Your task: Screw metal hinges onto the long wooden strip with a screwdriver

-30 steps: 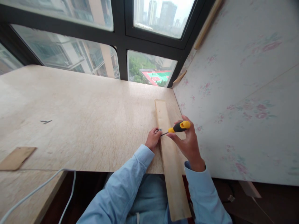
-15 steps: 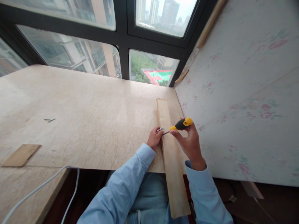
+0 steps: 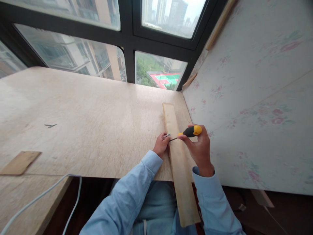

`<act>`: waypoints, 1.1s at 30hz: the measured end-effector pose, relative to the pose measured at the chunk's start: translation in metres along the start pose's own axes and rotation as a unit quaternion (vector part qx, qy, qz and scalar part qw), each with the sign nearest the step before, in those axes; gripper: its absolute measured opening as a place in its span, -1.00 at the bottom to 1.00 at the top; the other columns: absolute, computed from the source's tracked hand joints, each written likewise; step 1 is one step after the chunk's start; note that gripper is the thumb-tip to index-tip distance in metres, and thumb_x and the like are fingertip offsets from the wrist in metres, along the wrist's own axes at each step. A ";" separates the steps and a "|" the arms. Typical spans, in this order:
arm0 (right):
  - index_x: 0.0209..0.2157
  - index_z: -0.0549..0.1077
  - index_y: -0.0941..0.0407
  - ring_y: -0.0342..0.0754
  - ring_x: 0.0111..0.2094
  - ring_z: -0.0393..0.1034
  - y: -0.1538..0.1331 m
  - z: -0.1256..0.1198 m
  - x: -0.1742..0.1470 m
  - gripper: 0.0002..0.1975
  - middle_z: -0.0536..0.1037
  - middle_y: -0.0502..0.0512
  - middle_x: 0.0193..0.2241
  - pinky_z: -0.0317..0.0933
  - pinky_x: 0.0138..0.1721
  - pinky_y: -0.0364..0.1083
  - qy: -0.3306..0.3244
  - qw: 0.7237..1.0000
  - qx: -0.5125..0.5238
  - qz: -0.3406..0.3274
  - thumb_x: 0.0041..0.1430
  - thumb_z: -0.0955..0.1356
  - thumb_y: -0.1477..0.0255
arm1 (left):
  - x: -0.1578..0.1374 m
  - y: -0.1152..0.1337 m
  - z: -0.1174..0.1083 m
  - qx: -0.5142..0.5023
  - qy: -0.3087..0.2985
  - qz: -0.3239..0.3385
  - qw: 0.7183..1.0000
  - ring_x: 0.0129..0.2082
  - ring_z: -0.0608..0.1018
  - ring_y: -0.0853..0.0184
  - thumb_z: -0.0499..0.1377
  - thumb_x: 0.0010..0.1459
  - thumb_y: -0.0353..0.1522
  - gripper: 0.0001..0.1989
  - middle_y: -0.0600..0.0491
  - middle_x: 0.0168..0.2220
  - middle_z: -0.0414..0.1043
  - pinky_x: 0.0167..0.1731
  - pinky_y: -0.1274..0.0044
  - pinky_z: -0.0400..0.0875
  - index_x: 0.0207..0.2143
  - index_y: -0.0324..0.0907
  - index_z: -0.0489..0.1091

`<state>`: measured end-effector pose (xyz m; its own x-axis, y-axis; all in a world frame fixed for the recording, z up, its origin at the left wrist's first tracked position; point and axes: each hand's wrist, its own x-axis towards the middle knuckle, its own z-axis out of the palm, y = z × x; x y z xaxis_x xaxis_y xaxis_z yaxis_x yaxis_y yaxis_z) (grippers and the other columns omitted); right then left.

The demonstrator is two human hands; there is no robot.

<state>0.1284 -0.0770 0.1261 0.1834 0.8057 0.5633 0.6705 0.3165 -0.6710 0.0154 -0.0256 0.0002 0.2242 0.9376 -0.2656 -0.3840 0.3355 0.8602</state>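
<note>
The right hand [image 3: 199,147] is closed on a yellow-and-black-handled screwdriver [image 3: 192,131], its fingers and thumb around the grip. The thin metal shaft slants down toward the left hand [image 3: 162,143] and ends at those fingertips; the tip itself is too small to make out. The left hand is pinched on a small silvery metal piece [image 3: 168,135] against the near edge of a long, flat, pale wooden board [image 3: 179,169]. That board runs between the two hands — its far end lies beyond them on the beige marbled tabletop [image 3: 97,114], and its near end juts past the edge, over the person's lap. Well to the left of the left hand lie thin dark-grey slivers [image 3: 50,125] and, nearer the person, a flat brown rectangular piece [image 3: 21,162]. A white cable [image 3: 44,192] loops below that. Right of the right hand rises a floral-papered pale wall [image 3: 256,98].
</note>
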 end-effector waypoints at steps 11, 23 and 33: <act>0.09 0.28 -0.02 0.05 0.02 0.42 -0.011 -0.016 -0.006 -0.50 0.48 0.13 0.01 0.32 0.06 0.11 -0.126 0.967 0.209 0.075 0.13 0.43 0.25 | 0.002 -0.004 -0.001 0.008 0.000 -0.008 1.000 -0.45 0.52 0.37 0.22 0.04 -0.32 -0.68 0.02 -0.34 0.51 -0.53 0.61 0.33 -0.13 -0.20 0.36; 0.18 0.08 -0.07 0.05 0.16 0.28 -0.006 -0.009 -0.005 -0.29 0.34 0.17 0.13 0.20 0.16 0.15 -0.128 0.963 0.228 0.066 0.08 0.45 0.23 | 0.001 -0.004 -0.001 -0.004 0.003 -0.006 1.000 -0.48 0.50 0.38 0.23 0.03 -0.32 -0.69 0.01 -0.34 0.50 -0.55 0.61 0.33 -0.14 -0.20 0.37; -0.22 0.38 0.06 0.02 -0.23 0.46 -0.001 -0.009 -0.006 -0.53 0.49 0.03 -0.28 0.39 -0.09 0.08 0.006 0.992 0.089 0.085 -0.13 0.55 0.22 | 0.000 -0.001 -0.001 0.011 0.019 -0.014 1.000 -0.47 0.49 0.40 0.24 0.02 -0.32 -0.67 0.03 -0.33 0.49 -0.55 0.62 0.32 -0.14 -0.20 0.36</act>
<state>0.1334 -0.0867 0.1275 0.2914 0.8497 0.4395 0.4918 0.2610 -0.8307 0.0151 -0.0256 -0.0014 0.2002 0.9306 -0.3066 -0.3584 0.3608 0.8611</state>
